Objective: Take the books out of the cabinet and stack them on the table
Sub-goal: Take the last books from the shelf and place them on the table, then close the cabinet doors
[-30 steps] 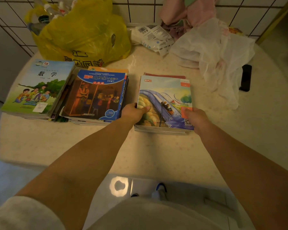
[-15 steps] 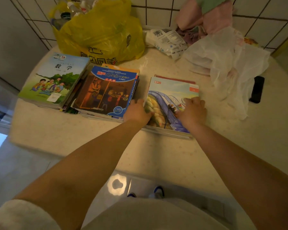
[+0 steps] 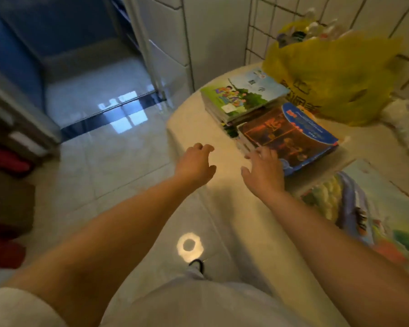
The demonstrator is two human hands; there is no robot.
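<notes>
The left hand [image 3: 195, 162] is held over the near left edge of the table [image 3: 253, 223], fingers loosely curled and holding nothing. The right hand [image 3: 263, 172] is just to its right, fingers spread and relaxed, also empty; its fingertips lie at the near left corner of the blue-covered book stack [image 3: 291, 135], and whether they touch the cover cannot be told because of blur.

Three book stacks lie on the table, all to the right of both hands. The blue-covered book stack is nearest the right hand. The green-covered book stack [image 3: 243, 95] lies beyond it, farther away and at the table's far left edge, the two stacks side by side and touching or nearly so. The bridge-covered book stack [image 3: 373, 215] lies at the near right, apart from the blue-covered stack and beside the right forearm.

A yellow plastic bag [image 3: 333, 74] stands at the far side of the table behind the stacks, against the tiled wall [image 3: 222, 31]. To the left of the table is tiled floor [image 3: 99, 166].
</notes>
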